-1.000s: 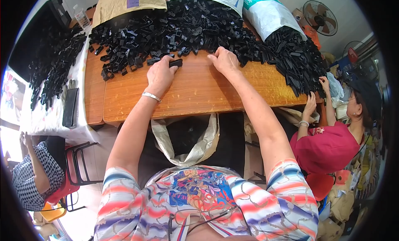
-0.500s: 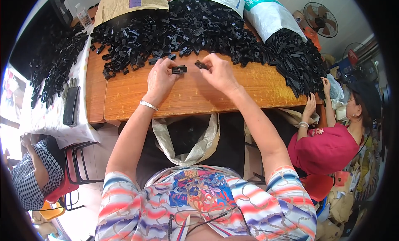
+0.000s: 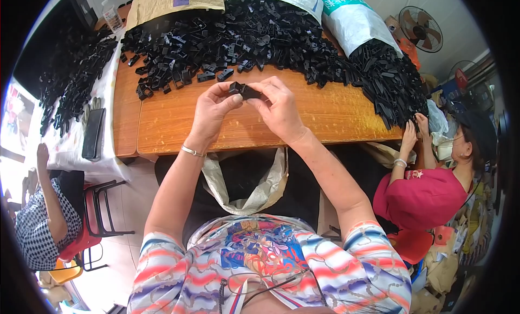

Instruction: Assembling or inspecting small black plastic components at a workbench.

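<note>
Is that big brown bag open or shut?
Open. Black pieces spread out from the mouth of the brown bag across the wooden table.

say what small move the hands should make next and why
Perhaps press the two black parts together gently: the left hand and right hand each pinch one above the table, close together, and whether they are joined is unclear.

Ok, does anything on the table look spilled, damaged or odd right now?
The wooden tabletop looks worn, with pale yellowish patches toward its near right side. Black parts spread loosely from the mouths of the sacks, which could pass for a spill; I see nothing clearly broken.
</note>
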The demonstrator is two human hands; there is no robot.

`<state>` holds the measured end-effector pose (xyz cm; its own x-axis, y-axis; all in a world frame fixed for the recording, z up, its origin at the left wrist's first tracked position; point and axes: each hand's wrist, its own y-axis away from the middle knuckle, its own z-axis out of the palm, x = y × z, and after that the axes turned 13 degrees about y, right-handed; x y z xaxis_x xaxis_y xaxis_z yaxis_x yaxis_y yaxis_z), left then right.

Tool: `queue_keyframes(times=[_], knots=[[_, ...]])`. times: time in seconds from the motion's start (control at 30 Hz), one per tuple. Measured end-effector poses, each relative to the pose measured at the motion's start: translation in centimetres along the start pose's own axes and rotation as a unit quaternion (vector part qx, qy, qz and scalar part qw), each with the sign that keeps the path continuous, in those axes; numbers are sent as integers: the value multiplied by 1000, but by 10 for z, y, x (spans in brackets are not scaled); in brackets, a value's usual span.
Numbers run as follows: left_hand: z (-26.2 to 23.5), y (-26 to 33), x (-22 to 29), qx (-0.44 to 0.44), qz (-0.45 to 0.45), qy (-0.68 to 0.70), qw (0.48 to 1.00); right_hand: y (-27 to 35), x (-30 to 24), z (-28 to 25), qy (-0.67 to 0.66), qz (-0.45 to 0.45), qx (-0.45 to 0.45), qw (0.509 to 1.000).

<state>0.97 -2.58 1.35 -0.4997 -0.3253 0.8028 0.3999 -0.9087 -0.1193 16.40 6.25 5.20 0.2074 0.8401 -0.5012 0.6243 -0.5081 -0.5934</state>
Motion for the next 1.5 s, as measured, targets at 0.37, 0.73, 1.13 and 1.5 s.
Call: queue_keyframes(times=[0.37,0.73,1.13,1.5], knots=[[2,5,-2,-39,-12,28,999,2,-9,-2,-89,65,2,994],[36,28,-6,6,107,-148,983,22,-14,11,100,-27,66,992],[16,84,18,-87,-11,-414,906,22,32,-21,-45,109,-217,969],[-2,-17,-3,15,119,-601,791,-67,99,52,232,117,-131,957]])
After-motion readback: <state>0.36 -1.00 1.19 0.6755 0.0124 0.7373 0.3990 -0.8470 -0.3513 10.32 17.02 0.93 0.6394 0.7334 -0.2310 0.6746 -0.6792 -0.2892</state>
